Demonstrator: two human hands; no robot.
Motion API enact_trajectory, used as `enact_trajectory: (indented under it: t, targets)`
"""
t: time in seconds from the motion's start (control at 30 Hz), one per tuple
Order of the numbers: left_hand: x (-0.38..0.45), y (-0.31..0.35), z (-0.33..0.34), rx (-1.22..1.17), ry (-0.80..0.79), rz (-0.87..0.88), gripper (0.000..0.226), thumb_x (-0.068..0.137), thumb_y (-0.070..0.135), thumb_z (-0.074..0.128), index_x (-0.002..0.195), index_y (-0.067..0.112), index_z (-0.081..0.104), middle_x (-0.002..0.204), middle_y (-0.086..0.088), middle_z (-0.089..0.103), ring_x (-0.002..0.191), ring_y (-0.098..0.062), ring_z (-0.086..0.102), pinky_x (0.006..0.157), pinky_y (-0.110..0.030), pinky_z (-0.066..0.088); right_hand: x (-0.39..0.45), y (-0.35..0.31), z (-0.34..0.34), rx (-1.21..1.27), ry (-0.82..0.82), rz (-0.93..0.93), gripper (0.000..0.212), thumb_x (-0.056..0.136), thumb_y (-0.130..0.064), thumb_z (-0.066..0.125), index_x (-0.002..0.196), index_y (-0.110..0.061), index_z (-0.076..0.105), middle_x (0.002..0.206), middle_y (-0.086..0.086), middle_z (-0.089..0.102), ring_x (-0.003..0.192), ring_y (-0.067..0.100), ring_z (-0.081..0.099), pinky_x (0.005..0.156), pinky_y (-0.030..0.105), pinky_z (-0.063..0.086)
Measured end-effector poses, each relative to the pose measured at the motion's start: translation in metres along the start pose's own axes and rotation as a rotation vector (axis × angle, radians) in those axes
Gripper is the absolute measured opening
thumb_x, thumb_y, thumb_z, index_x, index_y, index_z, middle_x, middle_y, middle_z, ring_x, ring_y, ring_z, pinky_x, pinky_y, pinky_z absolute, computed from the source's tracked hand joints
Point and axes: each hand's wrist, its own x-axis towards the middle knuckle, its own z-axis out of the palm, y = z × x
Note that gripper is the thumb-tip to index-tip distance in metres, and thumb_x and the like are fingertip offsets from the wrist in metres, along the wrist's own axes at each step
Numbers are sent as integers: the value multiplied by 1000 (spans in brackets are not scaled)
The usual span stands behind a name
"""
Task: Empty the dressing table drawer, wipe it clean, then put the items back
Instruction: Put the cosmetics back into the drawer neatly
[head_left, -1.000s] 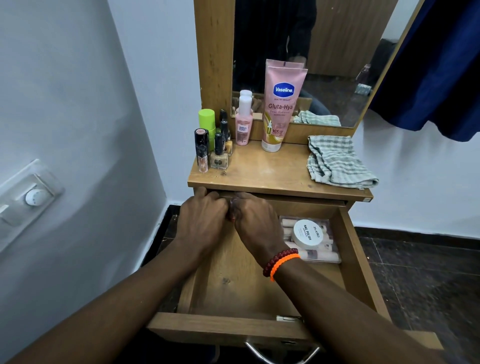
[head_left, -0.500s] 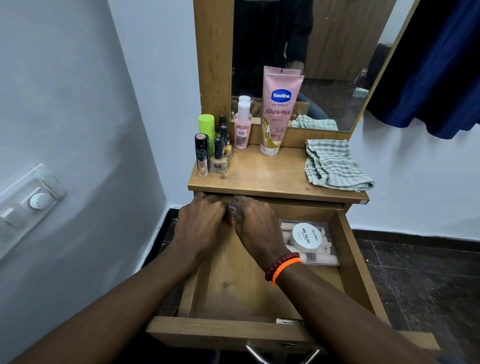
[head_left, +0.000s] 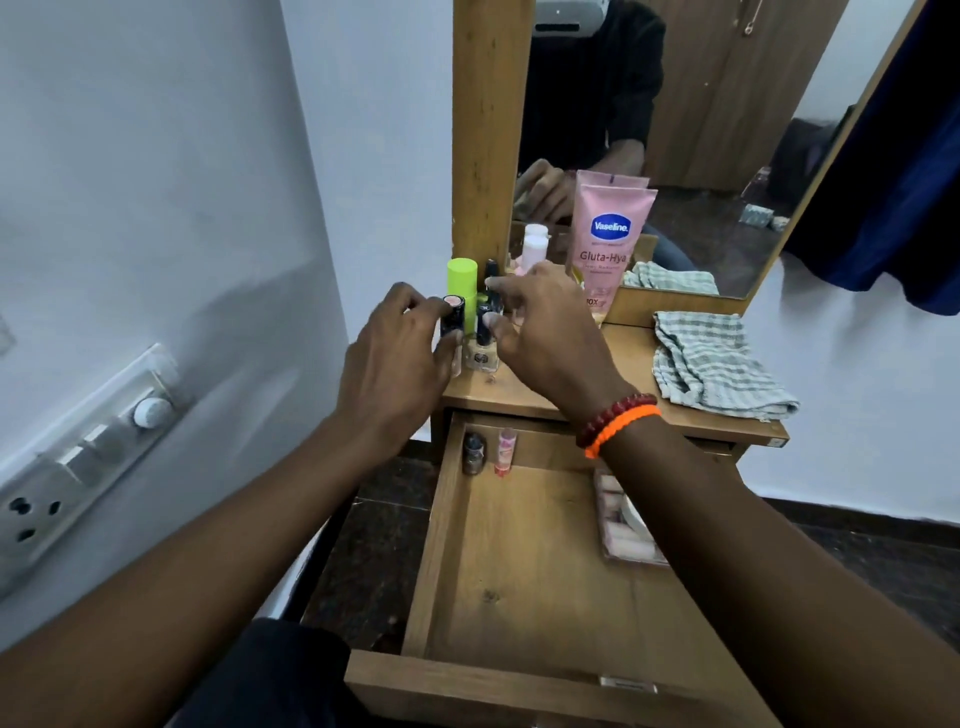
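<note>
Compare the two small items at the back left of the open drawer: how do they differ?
The dark bottle is grey-black and squat; the pink tube is pale pink, slimmer and partly see-through. The dark bottle sits nearest the drawer's left wall, the pink tube to its right. Both stand upright against the back, untouched by either hand.

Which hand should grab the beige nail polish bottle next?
Probably right. The right hand hovers beside the beige nail polish bottle, fingers free; the left hand already grips the black-capped tube.

A switchboard (head_left: 78, 467) on the wall; a blue curtain (head_left: 904, 182) hangs right.
</note>
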Motion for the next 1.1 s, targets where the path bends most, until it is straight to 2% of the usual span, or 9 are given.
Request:
enact_trajectory:
  t: [0.1,0.23,0.47,0.53,0.63,0.73,0.83,0.97,1.1]
  targets:
    - [5,0,3,27,-6,-15,27,99,30,64,122,18,73,110,-5,60,92,-23,62,64,-31,41,7,-1,9,-15,-7,-27,30,97,-22,66,123,-9,74,112,9,61,93,13,48,79,24,37]
    - [2,-2,6,46,5,36,24,97,32,65,109,15,77,106,-4,62,92,-22,62,66,-37,53,7,4,18,-3,10,-42,23,95,-21,69,110,-7,79,107,9,65,94,17,58,80,23,38]
    - [-1,0,4,-79,6,12,13,91,25,72,100,17,78,94,-4,77,83,-23,69,72,-39,55,7,3,15,98,43,-19,17,89,-12,74,103,-4,81,101,11,78,89,22,72,81,38,61]
    - [-2,1,-2,-147,3,34,12,90,20,74,101,16,78,94,-2,78,82,-19,69,75,-38,56,5,3,8,120,46,4,16,88,-12,76,101,-6,82,99,9,79,87,17,71,81,34,61]
    - [-10,6,-15,-217,-12,114,18,89,18,78,106,15,80,96,-1,78,72,-5,63,74,-27,53,-4,3,-11,181,35,48,13,86,-12,79,98,-8,82,96,5,78,77,3,63,69,6,49]
    - [-25,9,-22,-265,-108,204,26,88,19,79,114,15,79,100,0,77,70,3,58,71,-21,51,-19,5,-30,214,24,99,12,83,-12,81,95,-12,82,94,2,77,79,3,67,65,5,47]
    - [-40,6,-13,-260,-269,279,25,89,18,78,113,18,79,97,3,75,75,-2,61,67,-10,43,-42,10,-39,248,-42,141,10,81,-8,81,89,-13,82,80,-8,75,70,-2,69,66,11,54]
    - [-58,-1,13,-187,-397,288,24,88,17,77,109,26,79,96,6,69,82,-9,60,69,-27,50,-77,19,-26,271,-144,204,10,83,-8,80,92,-12,82,76,-3,76,67,0,71,63,10,56]
    - [-68,-7,30,-126,-468,261,25,87,16,75,111,25,78,101,4,63,94,-13,59,74,-29,50,-98,30,2,234,-161,251,12,81,-5,80,89,-14,83,76,-2,77,67,2,70,62,17,59]
